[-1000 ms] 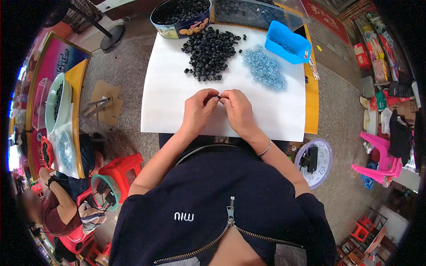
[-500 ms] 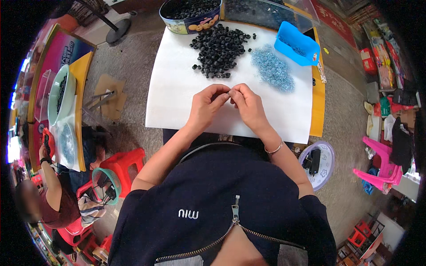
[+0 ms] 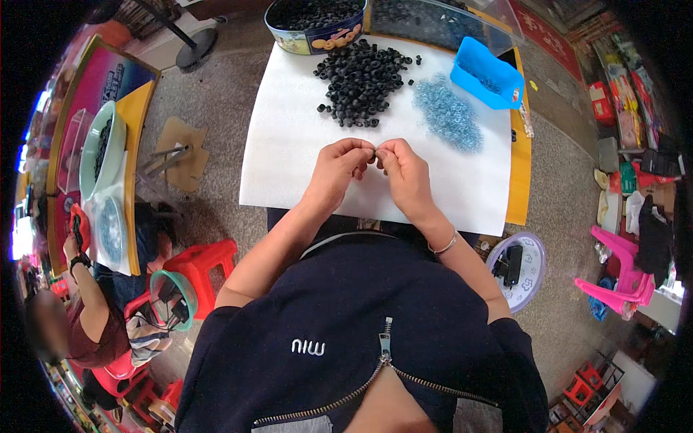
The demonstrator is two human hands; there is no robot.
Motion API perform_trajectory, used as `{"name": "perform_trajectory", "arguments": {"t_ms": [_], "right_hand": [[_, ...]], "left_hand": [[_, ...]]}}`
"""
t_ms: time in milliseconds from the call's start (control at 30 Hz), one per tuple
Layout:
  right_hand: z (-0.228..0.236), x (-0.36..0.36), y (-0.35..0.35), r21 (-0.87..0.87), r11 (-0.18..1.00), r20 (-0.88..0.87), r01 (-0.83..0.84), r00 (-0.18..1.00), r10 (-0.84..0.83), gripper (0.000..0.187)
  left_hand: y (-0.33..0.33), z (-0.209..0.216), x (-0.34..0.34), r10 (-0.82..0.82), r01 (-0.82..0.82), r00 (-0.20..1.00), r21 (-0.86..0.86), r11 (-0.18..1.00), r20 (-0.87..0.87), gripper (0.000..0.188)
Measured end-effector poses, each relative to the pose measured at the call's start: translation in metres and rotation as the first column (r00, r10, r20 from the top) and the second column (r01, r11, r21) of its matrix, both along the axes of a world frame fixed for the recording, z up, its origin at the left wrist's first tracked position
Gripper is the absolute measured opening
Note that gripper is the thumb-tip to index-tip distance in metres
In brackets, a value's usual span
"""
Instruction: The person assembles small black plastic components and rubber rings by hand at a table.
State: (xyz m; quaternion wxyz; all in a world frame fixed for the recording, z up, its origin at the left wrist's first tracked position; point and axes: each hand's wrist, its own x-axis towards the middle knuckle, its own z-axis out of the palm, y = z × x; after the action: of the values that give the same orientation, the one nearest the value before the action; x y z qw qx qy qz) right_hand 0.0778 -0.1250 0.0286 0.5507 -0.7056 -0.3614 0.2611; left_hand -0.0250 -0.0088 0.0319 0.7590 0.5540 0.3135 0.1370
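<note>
My left hand (image 3: 338, 169) and my right hand (image 3: 406, 175) meet above the near part of a white sheet (image 3: 281, 155). Thumbs and forefingers of both are pinched together, tip to tip. Something tiny and dark may be between them, but the fingertips cover it. Just beyond the left hand lies a heap of small black ring-like pieces (image 3: 361, 83). To the right of that heap spreads a pile of small, shiny bluish pieces (image 3: 449, 114), too fine to make out singly. A blue plastic tray (image 3: 471, 52) with more of the bluish pieces stands behind that pile.
At the far edge stand an oval tin (image 3: 303, 42) of black pieces and a clear bin (image 3: 433, 27). Left are a side table with a pale green basin (image 3: 90, 155), a red stool (image 3: 209, 270) and a seated person (image 3: 94, 321). A lavender basin (image 3: 530, 278) sits right.
Both hands stay pinched together at nearly the same place, with the left fingers shifted slightly. The whole view has moved a little. The seated person's arm at left has shifted slightly.
</note>
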Motion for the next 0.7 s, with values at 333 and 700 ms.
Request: {"name": "perform_trajectory", "arguments": {"t_ms": [333, 700], "right_hand": [[0.009, -0.004, 0.001, 0.073, 0.993, 0.219, 0.091, 0.97, -0.105, 0.017], [0.007, 0.007, 0.0, 0.017, 0.998, 0.425, -0.055, 0.904, 0.042, 0.018]], "left_hand": [[-0.001, 0.007, 0.001, 0.09, -0.031, 0.99, -0.454, 0.891, 0.11, 0.014], [0.001, 0.011, -0.002, -0.033, 0.053, 0.994, -0.19, 0.98, 0.105, 0.016]]}}
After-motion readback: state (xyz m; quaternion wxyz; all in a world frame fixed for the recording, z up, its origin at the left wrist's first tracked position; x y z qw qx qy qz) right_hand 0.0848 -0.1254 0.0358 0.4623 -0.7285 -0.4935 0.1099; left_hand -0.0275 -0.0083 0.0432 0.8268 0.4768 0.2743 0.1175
